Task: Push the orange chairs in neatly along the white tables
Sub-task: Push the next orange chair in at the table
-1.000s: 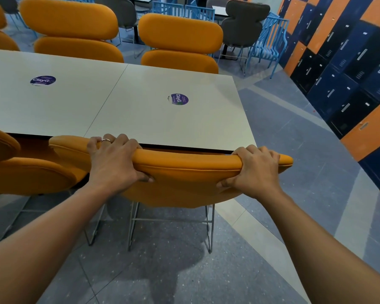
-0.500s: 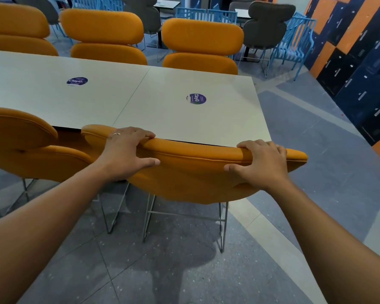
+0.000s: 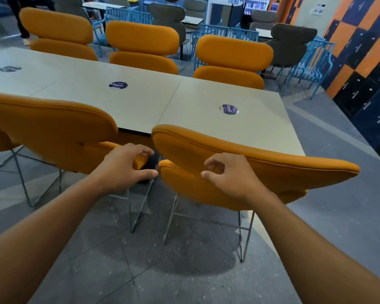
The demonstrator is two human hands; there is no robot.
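An orange chair [image 3: 283, 170] on thin metal legs stands pushed in at the near right end of the white tables [image 3: 206, 99], its backrest over the table edge. A second orange chair [image 3: 53, 128] stands to its left on the near side. Three more orange chairs [image 3: 235, 53] line the far side. My left hand [image 3: 123, 167] hovers with its fingers apart in front of the gap between the two near chairs, holding nothing. My right hand [image 3: 230, 174] floats loosely curled just in front of the right chair's backrest, holding nothing.
Grey tiled floor [image 3: 162, 270] lies under me. Blue and orange lockers [image 3: 364, 62] line the right wall. Blue metal chairs [image 3: 312, 64] and grey chairs [image 3: 292, 42] stand behind the far row. A person's legs [image 3: 22, 23] show at the top left.
Both hands have let go of the right chair's backrest and drawn back and left. The view has shifted left, bringing the neighbouring near chair into view.
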